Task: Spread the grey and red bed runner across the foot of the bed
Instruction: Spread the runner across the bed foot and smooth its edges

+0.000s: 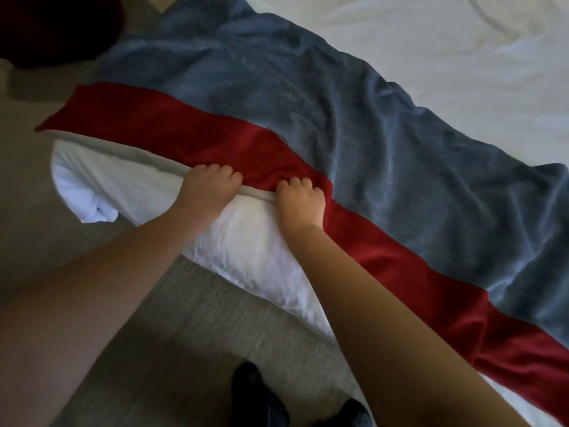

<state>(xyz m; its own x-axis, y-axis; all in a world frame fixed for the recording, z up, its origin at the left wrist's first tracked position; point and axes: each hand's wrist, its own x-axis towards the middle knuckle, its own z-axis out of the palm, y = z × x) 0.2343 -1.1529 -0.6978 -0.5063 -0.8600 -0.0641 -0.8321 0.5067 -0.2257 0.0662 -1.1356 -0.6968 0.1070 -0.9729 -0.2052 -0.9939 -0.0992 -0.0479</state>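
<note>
The bed runner [323, 124] lies across the foot of the bed, a wrinkled grey-blue plush part on the far side and a red band [197, 140] along the near edge. My left hand [206, 189] grips the runner's near hem, fingers curled over the red band. My right hand [300, 201] grips the same hem a short way to the right. Both hands sit at the bed's edge above the white duvet [246, 241].
White sheets [446, 47] cover the bed beyond the runner. A dark red object [55, 26] sits at the top left on the floor. Beige carpet [191, 318] runs along the bed, with my dark-socked feet [261, 396] at the bottom.
</note>
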